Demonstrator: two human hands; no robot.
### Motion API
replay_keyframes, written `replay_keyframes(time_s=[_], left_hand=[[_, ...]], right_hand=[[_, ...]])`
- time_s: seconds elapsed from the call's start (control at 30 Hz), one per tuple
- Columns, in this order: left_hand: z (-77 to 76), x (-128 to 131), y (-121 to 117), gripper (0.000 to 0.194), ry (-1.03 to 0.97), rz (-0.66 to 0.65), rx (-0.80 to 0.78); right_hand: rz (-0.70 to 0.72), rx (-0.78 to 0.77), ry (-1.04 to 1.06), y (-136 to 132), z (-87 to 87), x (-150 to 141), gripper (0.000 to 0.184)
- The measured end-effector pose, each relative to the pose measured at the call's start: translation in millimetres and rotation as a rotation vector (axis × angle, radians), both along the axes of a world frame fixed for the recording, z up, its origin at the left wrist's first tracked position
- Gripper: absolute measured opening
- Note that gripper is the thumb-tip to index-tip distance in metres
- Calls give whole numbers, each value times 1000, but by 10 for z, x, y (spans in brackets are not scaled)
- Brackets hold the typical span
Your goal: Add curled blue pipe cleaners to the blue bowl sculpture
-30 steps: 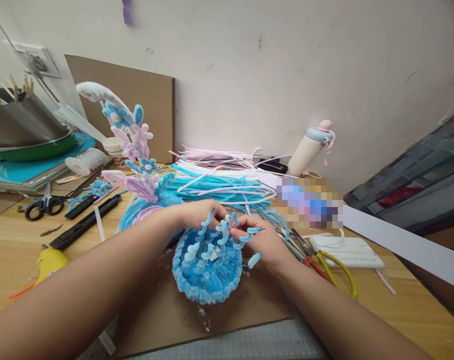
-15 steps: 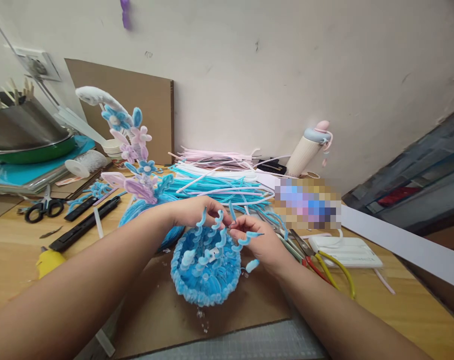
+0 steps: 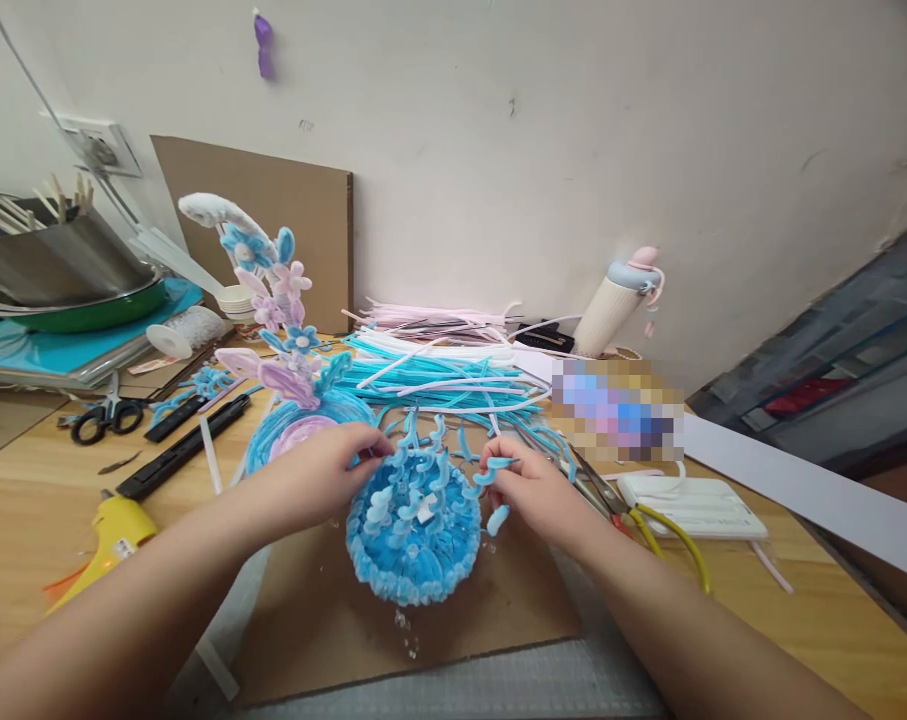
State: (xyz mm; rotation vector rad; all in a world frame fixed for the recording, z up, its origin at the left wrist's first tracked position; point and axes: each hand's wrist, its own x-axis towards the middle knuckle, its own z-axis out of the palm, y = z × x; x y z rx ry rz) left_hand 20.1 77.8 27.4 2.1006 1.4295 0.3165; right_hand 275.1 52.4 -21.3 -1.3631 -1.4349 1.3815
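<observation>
A round blue fuzzy pipe-cleaner dome [image 3: 413, 585] stands hollow side toward me, with several curled blue pipe-cleaner strands [image 3: 442, 470] rising from inside it. Clear beads hang below its lower edge. My left hand [image 3: 344, 465] is closed at the dome's upper left rim, thumb and fingers together on it. On the other side my right hand [image 3: 524, 490] has its fingertips pinched at the right edge, just behind a curled strand that partly covers them. What exactly the right fingertips hold is hidden by that strand.
Below lies a cardboard sheet [image 3: 318, 640] on a cutting mat. A yellow glue gun [image 3: 119, 535] and black scissors [image 3: 108, 415] lie left; yellow-handled pliers [image 3: 674, 535] and a white device [image 3: 693, 505] right. Behind are loose pipe cleaners [image 3: 453, 375] and a decorated flower piece [image 3: 280, 300].
My hands have moved apart from the dome's back edge, the left toward its left rim, the right slightly rightward. The view has shifted, showing more of the glue gun.
</observation>
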Motion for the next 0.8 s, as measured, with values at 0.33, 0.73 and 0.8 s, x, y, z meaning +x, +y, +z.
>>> replay_keyframes(time_s=[0.33,0.73,0.8], left_hand=[[-104,-112,-492,30,-38,137,-10],[-216,-87,-843,27,-84,240,-35],[-270,-80,-863,28,-124,260,-49]], right_hand=[[36,115,-290,-29,224,304,12],[118,-71,-136,-550,79,96,19],[116,-91,-45,-544,37,44,27]])
